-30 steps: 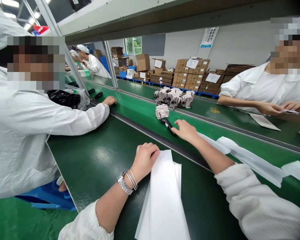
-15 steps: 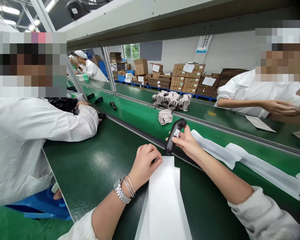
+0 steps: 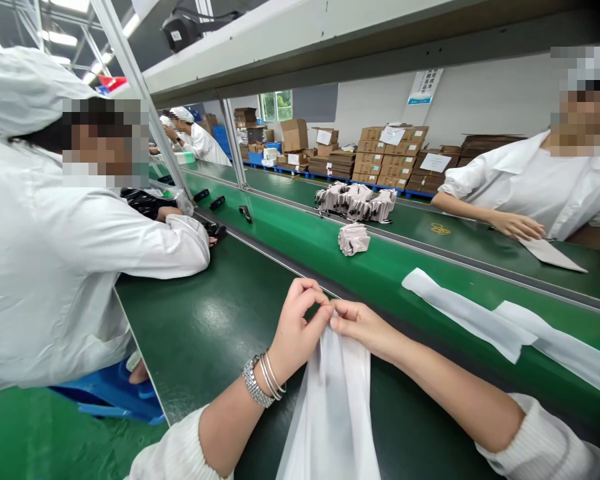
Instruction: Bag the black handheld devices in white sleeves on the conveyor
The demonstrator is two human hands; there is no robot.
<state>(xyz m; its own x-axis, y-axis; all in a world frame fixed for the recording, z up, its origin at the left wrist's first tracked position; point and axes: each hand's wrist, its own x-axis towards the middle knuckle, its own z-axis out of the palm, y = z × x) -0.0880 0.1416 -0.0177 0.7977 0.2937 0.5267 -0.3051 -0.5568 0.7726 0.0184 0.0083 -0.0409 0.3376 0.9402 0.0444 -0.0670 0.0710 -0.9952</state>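
A long white translucent sleeve bag (image 3: pixel 343 400) stretches from the green table's near edge up to both my hands. My left hand (image 3: pixel 305 320), with a watch and bangles at the wrist, pinches its top edge between thumb and finger. Close beside it, my right hand (image 3: pixel 363 327) is closed on the same top end, its thumb and fingers pressed together. A faint grey shade shows through the upper part of the bag; what causes it I cannot make out. The black angled device is nowhere visible outside the bag.
More white sleeve bags (image 3: pixel 465 313) lie on the green conveyor belt (image 3: pixel 290 247), near a bundle of pale pouches (image 3: pixel 353 239). A larger pouch pile (image 3: pixel 355 202) sits beyond. Co-workers in white are at left (image 3: pixel 145 240) and right (image 3: pixel 510 180). A metal beam (image 3: pixel 330 50) crosses overhead.
My right hand has come down and left to the bag's mouth, beside my left hand. The black device it held above the bag is out of sight. The view has shifted left.
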